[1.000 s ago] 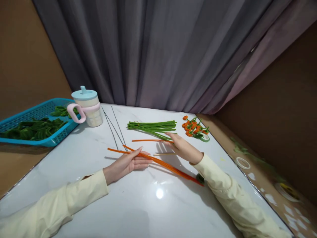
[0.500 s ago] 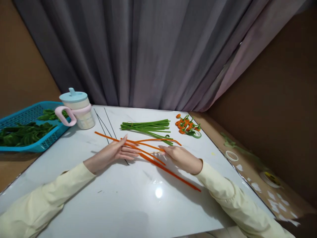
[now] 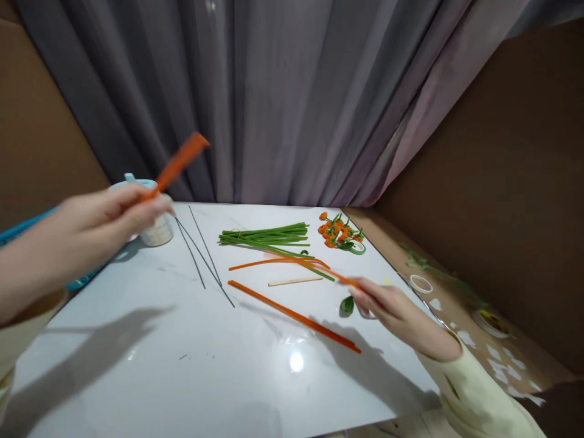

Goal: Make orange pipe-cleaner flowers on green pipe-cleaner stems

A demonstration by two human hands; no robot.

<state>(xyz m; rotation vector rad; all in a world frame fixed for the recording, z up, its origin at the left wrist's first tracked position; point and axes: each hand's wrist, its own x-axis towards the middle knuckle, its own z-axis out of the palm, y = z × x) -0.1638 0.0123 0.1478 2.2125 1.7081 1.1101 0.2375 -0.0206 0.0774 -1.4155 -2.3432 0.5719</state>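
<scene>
Both hands gripping orange pipe cleaners

My left hand (image 3: pixel 98 220) pinches a raised orange pipe cleaner (image 3: pixel 179 160); my right hand (image 3: pixel 398 313) fingers close on another orange stem (image 3: pixel 341 277), green leaf (image 3: pixel 347 304) beside them.

Dim indoor light, overhead glare spot on glossy table (image 3: pixel 255 377), soft shadows, motion-blurred left hand (image 3: pixel 98 216), stretched edges

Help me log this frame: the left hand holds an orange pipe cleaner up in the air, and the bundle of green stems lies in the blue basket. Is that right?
Not quite. The left hand does hold an orange pipe cleaner up in the air, but the head view shows the bundle of green stems lying on the white table, not in the blue basket.
</scene>
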